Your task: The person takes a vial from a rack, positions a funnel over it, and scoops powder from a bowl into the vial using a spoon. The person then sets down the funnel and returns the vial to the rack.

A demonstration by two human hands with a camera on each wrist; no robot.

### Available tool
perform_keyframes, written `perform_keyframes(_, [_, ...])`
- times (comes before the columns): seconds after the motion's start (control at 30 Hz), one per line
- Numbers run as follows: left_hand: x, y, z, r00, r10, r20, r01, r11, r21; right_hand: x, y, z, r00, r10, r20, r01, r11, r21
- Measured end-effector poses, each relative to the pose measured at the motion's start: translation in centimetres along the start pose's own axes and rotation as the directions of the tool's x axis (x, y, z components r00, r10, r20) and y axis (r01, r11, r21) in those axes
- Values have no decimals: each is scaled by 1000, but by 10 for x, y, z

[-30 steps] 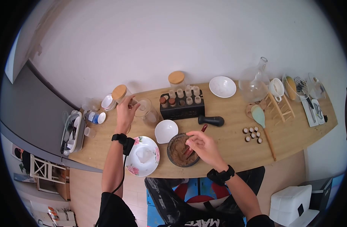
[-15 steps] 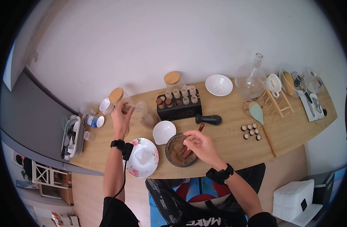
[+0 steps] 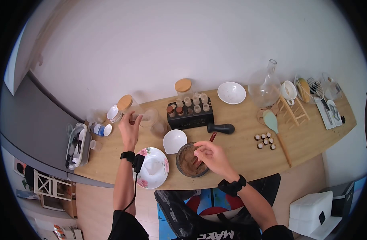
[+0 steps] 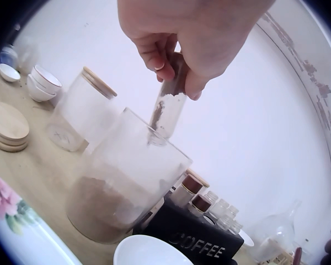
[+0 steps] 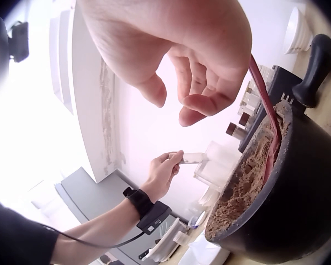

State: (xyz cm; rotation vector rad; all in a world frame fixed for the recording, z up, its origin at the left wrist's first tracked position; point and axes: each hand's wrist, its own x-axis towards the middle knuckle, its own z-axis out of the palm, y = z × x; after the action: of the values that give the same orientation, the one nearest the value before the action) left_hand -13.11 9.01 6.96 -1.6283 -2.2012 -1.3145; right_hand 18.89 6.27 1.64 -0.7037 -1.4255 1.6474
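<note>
My left hand (image 3: pixel 129 129) (image 4: pixel 193 36) pinches one end of a small glass vial (image 4: pixel 168 107) with brown powder inside. The vial slants down, its lower end at the rim of a wide glass jar (image 4: pixel 133 157) that has brown powder at the bottom. Above the dark bowl (image 5: pixel 287 204) of brown powder, my right hand (image 3: pixel 216 159) (image 5: pixel 182 41) has its thumb apart from loosely bent fingers, with nothing visible between them. A red-handled utensil (image 5: pixel 263 88) leans in that bowl beside the hand.
A white bowl (image 3: pixel 175 141) and floral plate (image 3: pixel 161 176) stand left of the dark bowl. Behind are the black COFFEE rack (image 3: pixel 195 120) of vials and a black pestle-like tool (image 3: pixel 223 128). Small capped pieces (image 3: pixel 266 141) and a long-handled spatula (image 3: pixel 271 121) lie to the right.
The head view has shifted slightly. Both hands keep nearly the same places relative to the jar and dark bowl, with the vial still in the left fingers.
</note>
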Motion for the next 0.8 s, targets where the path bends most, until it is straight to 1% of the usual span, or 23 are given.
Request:
perform_keyframes(0.13, [0, -9, 5, 1000, 4, 0, -4, 1000, -12, 0, -3, -2, 1000, -14, -9, 14, 1000, 2])
perform_keyframes(0.2, [-1, -14, 5, 1000, 9, -10, -9, 1000, 10, 0, -3, -4, 999, -27, -18, 27, 1000, 0])
perform_keyframes(0.23, [-4, -10, 4, 1000, 7, -9, -7, 1000, 12, 0, -3, -4, 999, -38, -22, 38, 999, -2])
perform_keyframes(0.3, [-4, -1, 5, 992, 108, -63, -106, 994, 26, 4, -4, -4, 999, -36, -26, 36, 999, 14])
perform_keyframes(0.33, [-6, -2, 4, 993, 107, -49, -106, 994, 32, -1, -2, -1, 999, -17, -30, 18, 999, 35])
perform_keyframes(0.37, [-12, -3, 3, 988, 151, -41, -149, 987, 65, -9, -1, 1, 1000, 2, -24, -1, 999, 37])
perform_keyframes(0.4, [-2, 0, 8, 974, 222, -49, -217, 972, 88, -7, -2, 0, 1000, -7, -17, 7, 1000, -11])
perform_keyframes(0.43, [10, 1, 12, 969, 242, -46, -237, 968, 84, -4, -4, 2, 1000, -16, -23, 15, 999, -48])
perform_keyframes(0.47, [8, -4, 13, 971, 232, -50, -228, 971, 77, -8, -3, 4, 999, -1, -38, 0, 999, -36])
perform_keyframes(0.53, [6, -6, 22, 975, 222, -32, -220, 974, 63, -6, -3, 0, 997, -56, -48, 55, 998, -12])
perform_keyframes(0.6, [-2, -7, 19, 972, 232, -30, -226, 964, 138, -12, -5, 2, 997, -27, -67, 28, 999, 19])
perform_keyframes(0.63, [-1, -9, 21, 960, 277, -45, -268, 952, 147, -6, -10, -1, 997, -46, -65, 47, 999, 19])
perform_keyframes(0.67, [4, -9, 27, 957, 286, -46, -277, 950, 142, -3, -12, -4, 996, -54, -73, 55, 998, 17])
perform_keyframes(0.73, [-3, -9, 25, 971, 235, -54, -226, 965, 136, -5, -12, -2, 997, -43, -57, 43, 999, 9])
perform_keyframes(0.8, [-3, -1, 23, 973, 223, -66, -212, 966, 150, -4, -11, -3, 998, -42, -55, 42, 999, 5])
